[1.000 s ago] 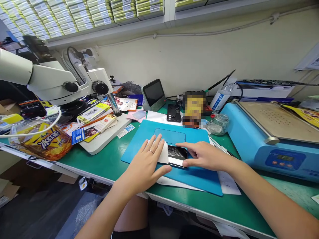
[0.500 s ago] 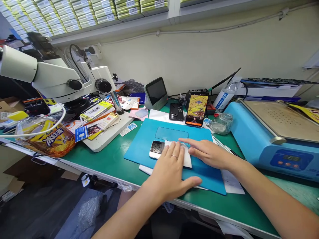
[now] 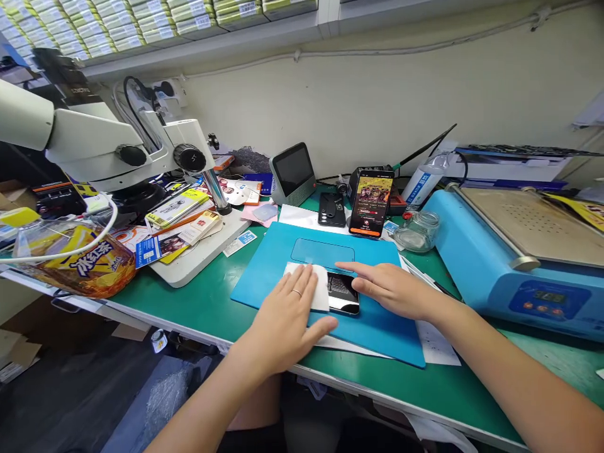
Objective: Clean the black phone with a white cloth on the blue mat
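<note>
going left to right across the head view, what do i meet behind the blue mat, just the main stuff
white microscope → small smart display → dark phone or phone case lying flat → propped-up phone with its screen lit → glass jar

The green table bears a blue mat with white paper partly under it. Left of the mat sits the microscope's pale base, a small card beside it. A glass jar and a blue heating machine stand to the right.
</note>
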`<act>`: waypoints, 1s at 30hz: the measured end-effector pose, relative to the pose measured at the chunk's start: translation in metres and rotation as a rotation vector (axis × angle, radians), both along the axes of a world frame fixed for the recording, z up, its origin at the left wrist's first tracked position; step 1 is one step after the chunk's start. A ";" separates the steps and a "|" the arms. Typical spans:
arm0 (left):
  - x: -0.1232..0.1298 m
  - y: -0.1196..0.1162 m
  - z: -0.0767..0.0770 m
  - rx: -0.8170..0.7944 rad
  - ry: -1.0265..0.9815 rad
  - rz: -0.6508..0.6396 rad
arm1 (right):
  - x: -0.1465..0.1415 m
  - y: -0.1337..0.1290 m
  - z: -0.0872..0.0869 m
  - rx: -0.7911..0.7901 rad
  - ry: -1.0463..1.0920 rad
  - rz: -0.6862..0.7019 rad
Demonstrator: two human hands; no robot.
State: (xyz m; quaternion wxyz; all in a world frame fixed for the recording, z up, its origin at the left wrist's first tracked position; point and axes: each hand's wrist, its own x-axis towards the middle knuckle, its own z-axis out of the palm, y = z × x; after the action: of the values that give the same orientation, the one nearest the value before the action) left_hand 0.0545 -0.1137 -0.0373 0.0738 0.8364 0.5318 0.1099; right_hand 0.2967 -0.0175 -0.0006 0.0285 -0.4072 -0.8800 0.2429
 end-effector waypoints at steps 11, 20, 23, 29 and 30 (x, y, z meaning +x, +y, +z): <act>0.054 0.004 0.004 -0.046 -0.082 -0.104 | 0.000 0.001 0.000 -0.006 -0.022 -0.012; 0.011 -0.011 0.002 -0.039 -0.041 -0.067 | -0.001 0.003 -0.005 0.016 -0.054 0.010; -0.007 -0.001 0.001 -0.049 0.022 0.028 | -0.002 0.002 -0.003 0.020 -0.069 0.012; -0.003 0.008 0.000 -0.021 0.040 0.083 | -0.001 0.003 0.002 -0.015 -0.087 0.059; 0.001 0.007 0.000 -0.021 0.040 0.098 | -0.001 0.003 0.002 -0.014 -0.092 0.067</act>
State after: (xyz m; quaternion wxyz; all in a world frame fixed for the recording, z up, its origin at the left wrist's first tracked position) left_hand 0.0556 -0.1067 -0.0372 0.0663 0.8107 0.5745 0.0911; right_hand 0.2959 -0.0147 0.0013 -0.0229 -0.3884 -0.8918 0.2308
